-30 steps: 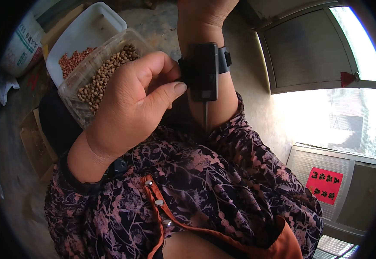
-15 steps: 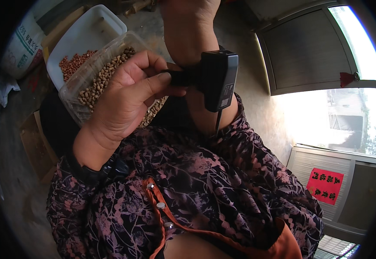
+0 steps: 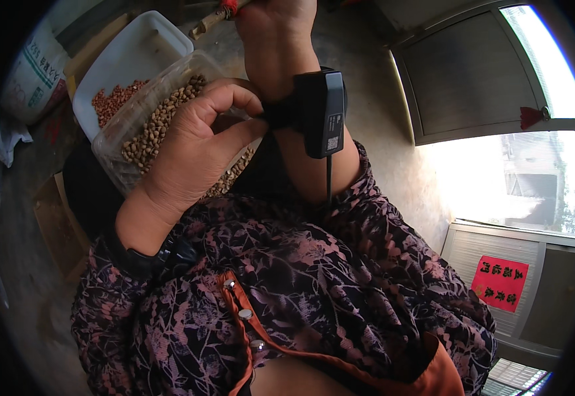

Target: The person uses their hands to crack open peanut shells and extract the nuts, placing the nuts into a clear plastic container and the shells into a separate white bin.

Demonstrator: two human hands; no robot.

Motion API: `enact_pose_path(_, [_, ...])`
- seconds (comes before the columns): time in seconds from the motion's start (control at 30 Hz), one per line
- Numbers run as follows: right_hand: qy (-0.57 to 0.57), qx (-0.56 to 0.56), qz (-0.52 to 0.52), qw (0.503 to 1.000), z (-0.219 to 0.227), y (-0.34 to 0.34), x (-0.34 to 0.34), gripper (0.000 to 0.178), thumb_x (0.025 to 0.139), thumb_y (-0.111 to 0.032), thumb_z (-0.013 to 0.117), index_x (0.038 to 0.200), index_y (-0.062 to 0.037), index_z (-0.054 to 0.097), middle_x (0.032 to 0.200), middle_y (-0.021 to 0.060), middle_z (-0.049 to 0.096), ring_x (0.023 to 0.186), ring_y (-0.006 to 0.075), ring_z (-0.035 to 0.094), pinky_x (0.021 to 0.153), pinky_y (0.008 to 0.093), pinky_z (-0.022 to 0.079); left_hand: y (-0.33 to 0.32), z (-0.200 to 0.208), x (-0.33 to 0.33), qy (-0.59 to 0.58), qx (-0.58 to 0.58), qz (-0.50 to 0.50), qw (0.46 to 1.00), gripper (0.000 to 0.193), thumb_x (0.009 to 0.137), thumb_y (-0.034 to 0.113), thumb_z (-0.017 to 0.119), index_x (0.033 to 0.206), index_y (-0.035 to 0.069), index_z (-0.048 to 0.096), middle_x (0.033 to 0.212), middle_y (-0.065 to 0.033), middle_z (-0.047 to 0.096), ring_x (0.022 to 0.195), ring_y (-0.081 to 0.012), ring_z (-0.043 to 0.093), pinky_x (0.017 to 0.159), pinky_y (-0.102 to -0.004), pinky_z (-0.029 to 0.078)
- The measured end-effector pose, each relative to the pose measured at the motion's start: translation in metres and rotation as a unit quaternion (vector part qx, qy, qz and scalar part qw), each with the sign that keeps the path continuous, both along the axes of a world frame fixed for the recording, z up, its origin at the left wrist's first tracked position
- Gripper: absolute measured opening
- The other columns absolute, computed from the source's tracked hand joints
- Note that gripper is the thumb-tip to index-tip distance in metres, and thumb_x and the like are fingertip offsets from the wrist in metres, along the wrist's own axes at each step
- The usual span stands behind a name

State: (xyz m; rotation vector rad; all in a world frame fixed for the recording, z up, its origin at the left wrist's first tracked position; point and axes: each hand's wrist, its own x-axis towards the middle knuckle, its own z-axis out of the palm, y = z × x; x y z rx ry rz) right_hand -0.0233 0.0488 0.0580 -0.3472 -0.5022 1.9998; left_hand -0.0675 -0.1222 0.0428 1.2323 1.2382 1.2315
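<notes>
**On the right forearm, the left hand point(image 3: 191, 142) pinches a flat black strap point(image 3: 278, 116)**

Just below the right wrist, a boxy, black plastic device point(image 3: 325, 113) sits on the strap, with a thin black cable point(image 3: 329, 177) running down from it toward the sleeve. The left thumb and forefinger are nearly together, their tips closed on the strap at the device's left side; the other fingers curl behind. The right hand point(image 3: 286, 14) is cut off by the upper edge, so its grip cannot be told; beside it lies a pale wooden stick point(image 3: 208, 25) tied with bright red material point(image 3: 229, 6).

Beyond the left hand stands a clear, rectangular plastic tub point(image 3: 111, 157) holding small tan-brown nuts or beans point(image 3: 162, 125). Behind it, a white, round-cornered plastic basin point(image 3: 152, 46) contains reddish-brown kernels point(image 3: 114, 100). A black band point(image 3: 135, 261) circles the left wrist, against a dark, pink-floral shirt point(image 3: 294, 264).
</notes>
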Motion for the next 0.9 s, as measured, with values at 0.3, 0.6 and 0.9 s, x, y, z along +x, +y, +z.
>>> enact_pose_path(0.3, [-0.026,-0.010,-0.026,0.999,0.023,-0.011,0.005,0.018,0.095,-0.031,0.050,0.098,-0.0137,0.054,0.075,-0.0059,0.053,0.073,0.0148,0.055,0.058,0.0320,0.038,-0.003,-0.002,0.009,-0.068,0.055,-0.004,0.996,0.014,0.081,-0.002,0.066,0.093,0.003,0.061,0.114,-0.0073,0.058,0.100,-0.0124,0.054,0.090,-0.0263,0.042])
enact_pose_path(0.6, [0.027,-0.006,0.056,0.998,-0.017,0.032,0.018,0.017,0.096,-0.030,0.049,0.097,-0.0137,0.054,0.075,-0.0051,0.054,0.067,0.0128,0.051,0.055,0.0318,0.038,0.015,0.011,0.027,-0.064,-0.025,-0.052,0.996,0.015,0.086,0.001,0.062,0.101,0.002,0.058,0.105,-0.0028,0.061,0.095,-0.0095,0.056,0.086,-0.0230,0.044])
enact_pose_path(0.9, [0.317,-0.165,0.018,0.934,-0.046,0.099,0.034,0.019,0.101,-0.018,0.040,0.090,-0.0069,0.051,0.074,-0.0032,0.049,0.062,0.0113,0.047,0.059,0.0283,0.046,0.036,-0.004,0.040,-0.060,-0.088,-0.094,0.990,0.012,0.092,0.001,0.052,0.104,0.005,0.053,0.085,0.0043,0.050,0.076,-0.0044,0.046,0.068,-0.0203,0.040])
